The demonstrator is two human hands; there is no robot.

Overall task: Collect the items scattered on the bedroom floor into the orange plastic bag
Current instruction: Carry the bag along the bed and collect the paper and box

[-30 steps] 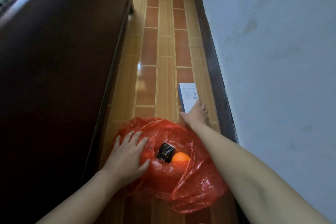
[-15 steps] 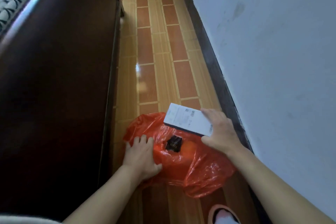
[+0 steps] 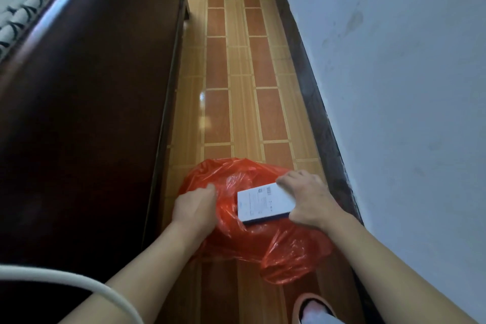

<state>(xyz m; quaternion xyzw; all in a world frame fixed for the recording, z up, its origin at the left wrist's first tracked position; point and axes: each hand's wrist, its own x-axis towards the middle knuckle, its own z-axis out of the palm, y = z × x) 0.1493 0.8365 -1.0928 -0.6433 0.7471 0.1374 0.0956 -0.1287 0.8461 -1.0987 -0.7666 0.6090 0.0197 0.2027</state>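
Two hands: left (image 3: 196, 206) grips orange bag (image 3: 263, 239) rim, right (image 3: 306, 198) holds white box (image 3: 264, 202).

A home bedroom, seen in the narrow gap beside a bed. On the left, a tall dark wooden bed frame (image 3: 86, 118) with a strip of patterned bedding (image 3: 23, 5) along its top edge. On the right, a plain painted wall (image 3: 394, 87), scuffed and stained, with a dark skirting board (image 3: 313, 102) at its foot. Between them, glossy floor tiles (image 3: 236, 102) in brown and tan bands. Near the bottom edge, a foot in a household slipper (image 3: 313, 310).
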